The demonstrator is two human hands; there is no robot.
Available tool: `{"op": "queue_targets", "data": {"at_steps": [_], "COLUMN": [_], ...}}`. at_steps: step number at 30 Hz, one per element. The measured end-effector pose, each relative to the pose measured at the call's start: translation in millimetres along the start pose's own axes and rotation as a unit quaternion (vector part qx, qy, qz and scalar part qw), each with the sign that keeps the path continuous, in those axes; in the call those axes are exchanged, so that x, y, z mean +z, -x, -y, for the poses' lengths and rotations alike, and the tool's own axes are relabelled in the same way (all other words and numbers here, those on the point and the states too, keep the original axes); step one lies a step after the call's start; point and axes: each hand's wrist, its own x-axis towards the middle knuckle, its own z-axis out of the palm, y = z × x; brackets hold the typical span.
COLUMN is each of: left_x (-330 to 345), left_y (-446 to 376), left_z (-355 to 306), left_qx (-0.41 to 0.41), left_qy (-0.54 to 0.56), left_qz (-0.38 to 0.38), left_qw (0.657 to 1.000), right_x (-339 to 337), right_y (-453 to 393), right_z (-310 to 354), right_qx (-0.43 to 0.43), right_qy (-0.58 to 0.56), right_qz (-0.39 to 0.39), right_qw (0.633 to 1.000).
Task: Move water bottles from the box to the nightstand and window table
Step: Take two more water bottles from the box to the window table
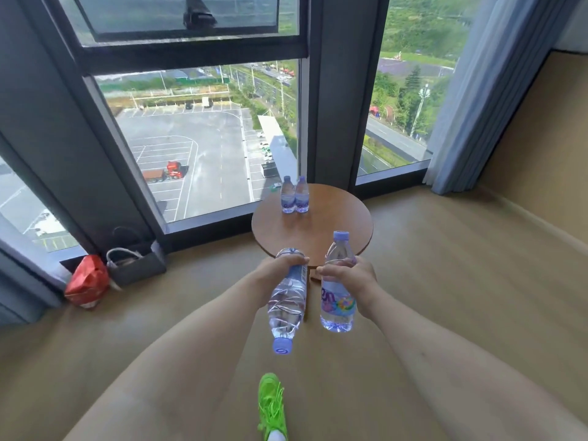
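With your left hand point(281, 265) gripping an inverted bottle point(288, 300) near its base and your right hand point(348, 275) holding an upright bottle point(338, 291) mid-body, treat both as full, thin-walled and probably slick, and set them on the round table point(337, 224), inboard of its near edge, short of the two standing bottles point(295, 195).
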Motion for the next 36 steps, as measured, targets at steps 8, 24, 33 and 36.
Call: {"op": "queue_targets", "data": {"at_steps": [8,24,33,36], "left_x": [-37,-28,50,71], "left_y": [-153,-376,-498,-530], "left_z": [-92,-190,-248,-268], "left_qx": [-0.04,-0.127,-0.233,-0.252], "left_qy": [0.001,-0.038,-0.078,-0.043], "left_qz": [0.094,0.224,0.146,0.117], "left_qw": [0.995,0.966,0.958,0.96], "right_x": [48,62,9,-7], "right_y": [-152,-399,-561,-605], "right_z": [44,75,80,81], "right_qx": [0.021,0.075,0.142,0.148], "right_qy": [0.019,0.071,0.074,0.088], "right_qz": [-0.052,-0.063,-0.007,0.004], "right_qw": [0.998,0.993,0.987,0.985]}}
